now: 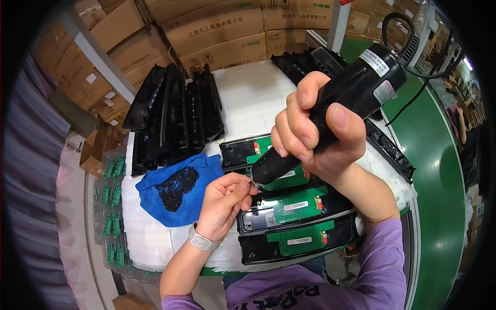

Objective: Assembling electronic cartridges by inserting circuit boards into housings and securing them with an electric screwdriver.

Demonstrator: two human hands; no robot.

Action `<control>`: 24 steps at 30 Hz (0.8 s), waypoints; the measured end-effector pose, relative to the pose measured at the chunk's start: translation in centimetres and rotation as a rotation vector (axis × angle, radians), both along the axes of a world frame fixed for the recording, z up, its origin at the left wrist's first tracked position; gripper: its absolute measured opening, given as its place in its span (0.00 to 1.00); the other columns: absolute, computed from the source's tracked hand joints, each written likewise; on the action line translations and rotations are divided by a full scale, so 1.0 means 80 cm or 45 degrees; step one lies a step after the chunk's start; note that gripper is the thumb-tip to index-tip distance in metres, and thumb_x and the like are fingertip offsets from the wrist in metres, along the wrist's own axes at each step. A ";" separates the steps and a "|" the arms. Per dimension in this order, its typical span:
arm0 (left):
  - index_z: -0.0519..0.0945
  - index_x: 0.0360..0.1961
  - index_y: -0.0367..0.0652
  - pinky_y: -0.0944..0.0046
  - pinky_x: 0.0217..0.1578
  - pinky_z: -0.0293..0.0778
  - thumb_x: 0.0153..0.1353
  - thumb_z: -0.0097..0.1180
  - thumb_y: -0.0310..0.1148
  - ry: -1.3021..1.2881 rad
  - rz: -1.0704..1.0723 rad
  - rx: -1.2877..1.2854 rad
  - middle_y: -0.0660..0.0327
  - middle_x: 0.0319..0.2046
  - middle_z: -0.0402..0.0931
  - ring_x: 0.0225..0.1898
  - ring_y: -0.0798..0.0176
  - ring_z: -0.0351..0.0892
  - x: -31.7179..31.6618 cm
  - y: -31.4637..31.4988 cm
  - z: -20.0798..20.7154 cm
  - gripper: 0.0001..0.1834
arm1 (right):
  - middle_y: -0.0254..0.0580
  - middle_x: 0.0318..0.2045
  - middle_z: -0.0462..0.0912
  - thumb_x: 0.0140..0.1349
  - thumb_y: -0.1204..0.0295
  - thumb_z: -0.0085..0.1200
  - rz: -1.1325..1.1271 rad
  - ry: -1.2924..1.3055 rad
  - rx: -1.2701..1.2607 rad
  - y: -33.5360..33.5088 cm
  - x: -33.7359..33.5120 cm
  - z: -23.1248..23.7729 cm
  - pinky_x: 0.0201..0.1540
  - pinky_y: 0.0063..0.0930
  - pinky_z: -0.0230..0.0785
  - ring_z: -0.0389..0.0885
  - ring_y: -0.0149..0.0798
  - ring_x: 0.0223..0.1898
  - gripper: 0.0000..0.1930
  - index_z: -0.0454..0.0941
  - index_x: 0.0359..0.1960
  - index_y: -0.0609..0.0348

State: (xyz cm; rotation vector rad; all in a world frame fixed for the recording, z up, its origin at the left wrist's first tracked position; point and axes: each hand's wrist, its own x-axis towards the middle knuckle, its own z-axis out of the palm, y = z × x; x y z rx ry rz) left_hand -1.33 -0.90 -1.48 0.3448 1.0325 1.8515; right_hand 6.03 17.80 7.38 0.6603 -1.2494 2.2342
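Note:
My right hand (pixel 320 126) is wrapped round a thick black electric screwdriver (pixel 359 85), which slants down to the left. Close to its lower end, my left hand (pixel 227 199) is closed in a pinch; whatever sits between the fingertips is too small to make out. Under both hands lie several long black plastic housings (pixel 338 227) with green circuit boards (pixel 297 207) set in them, each with a red and white part near one end. To the left of my left hand, a blue cloth (pixel 152 194) bears a heap of tiny black screws (pixel 178 187).
Black housings (pixel 173 111) stand stacked at the back left, with more black parts (pixel 305 64) at the back right. A white sheet (pixel 240 98) covers the table. Trays of green boards (pixel 111 206) are at the left edge. Cardboard boxes (pixel 217 31) rise behind; a cable (pixel 413 101) hangs right.

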 end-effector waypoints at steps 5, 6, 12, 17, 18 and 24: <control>0.76 0.34 0.36 0.76 0.22 0.70 0.58 0.56 0.30 0.078 -0.001 -0.021 0.56 0.29 0.79 0.20 0.72 0.73 0.000 -0.001 -0.001 0.07 | 0.32 0.16 0.66 0.57 0.58 0.47 -0.055 -0.047 -0.045 -0.005 0.002 0.000 0.22 0.27 0.63 0.64 0.27 0.13 0.16 0.64 0.36 0.58; 0.76 0.33 0.36 0.76 0.21 0.69 0.58 0.56 0.30 0.062 -0.003 -0.026 0.56 0.28 0.78 0.19 0.72 0.72 0.000 -0.001 -0.001 0.07 | 0.32 0.16 0.66 0.57 0.58 0.47 -0.091 -0.069 -0.072 -0.006 0.003 0.000 0.22 0.27 0.63 0.64 0.27 0.13 0.16 0.64 0.36 0.58; 0.75 0.31 0.38 0.76 0.19 0.68 0.59 0.55 0.34 -0.086 -0.024 -0.013 0.58 0.26 0.77 0.17 0.73 0.71 0.000 -0.001 -0.007 0.09 | 0.31 0.15 0.66 0.57 0.58 0.47 -0.094 -0.023 -0.032 -0.010 0.003 -0.005 0.22 0.26 0.63 0.63 0.27 0.12 0.15 0.64 0.36 0.57; 0.74 0.30 0.39 0.76 0.19 0.67 0.60 0.54 0.34 -0.135 -0.066 0.060 0.58 0.26 0.77 0.17 0.73 0.70 -0.001 -0.001 -0.008 0.09 | 0.32 0.16 0.66 0.58 0.58 0.45 -0.087 -0.024 -0.123 -0.011 0.002 -0.006 0.23 0.27 0.64 0.64 0.27 0.12 0.15 0.65 0.36 0.57; 0.74 0.30 0.39 0.76 0.20 0.68 0.60 0.54 0.34 -0.148 -0.077 0.081 0.58 0.26 0.77 0.18 0.73 0.71 0.000 -0.001 -0.007 0.09 | 0.32 0.15 0.66 0.59 0.58 0.45 -0.077 -0.005 -0.169 -0.010 0.001 -0.007 0.23 0.28 0.64 0.63 0.27 0.12 0.15 0.65 0.36 0.57; 0.76 0.30 0.36 0.76 0.26 0.68 0.62 0.52 0.33 0.325 0.198 -0.156 0.58 0.27 0.78 0.23 0.74 0.73 0.009 0.008 0.002 0.09 | 0.32 0.15 0.66 0.59 0.60 0.45 -0.051 -0.078 -0.178 0.003 -0.001 -0.008 0.23 0.26 0.64 0.63 0.27 0.12 0.14 0.65 0.36 0.58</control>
